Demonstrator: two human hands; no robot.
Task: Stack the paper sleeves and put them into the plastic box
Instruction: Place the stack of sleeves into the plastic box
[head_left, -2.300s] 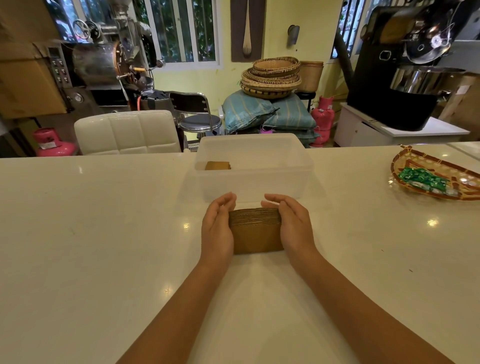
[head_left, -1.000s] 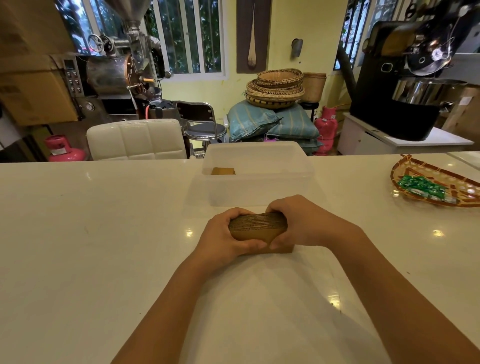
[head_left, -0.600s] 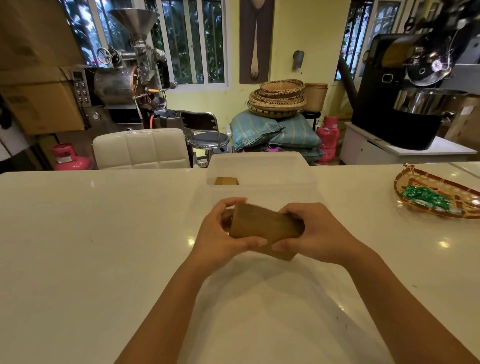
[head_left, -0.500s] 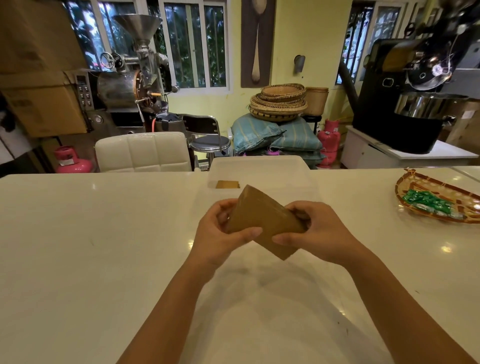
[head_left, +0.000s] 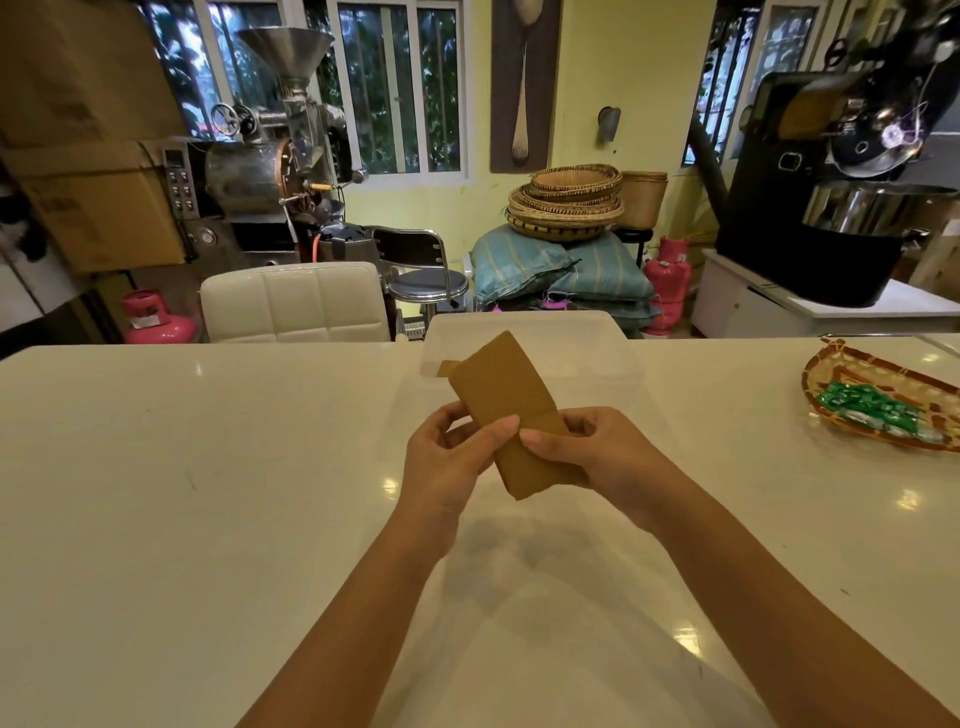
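Note:
A stack of brown paper sleeves (head_left: 511, 402) is held above the white counter, tilted with its long side running up to the left. My left hand (head_left: 452, 457) grips its left side with the thumb on the front face. My right hand (head_left: 597, 449) grips the lower right side. Just behind the stack stands the clear plastic box (head_left: 587, 345). Another brown sleeve (head_left: 445, 368) shows inside the box at its left end, partly hidden by the held stack.
A woven tray (head_left: 831, 374) with green wrapped sweets lies on the white counter (head_left: 208, 467) at the far right. A white padded chair (head_left: 293, 304) stands beyond the counter's far edge, left of the box.
Both hands closed on the sleeve stack, lifted it off the counter and turned it from lying flat to standing tilted in front of the box.

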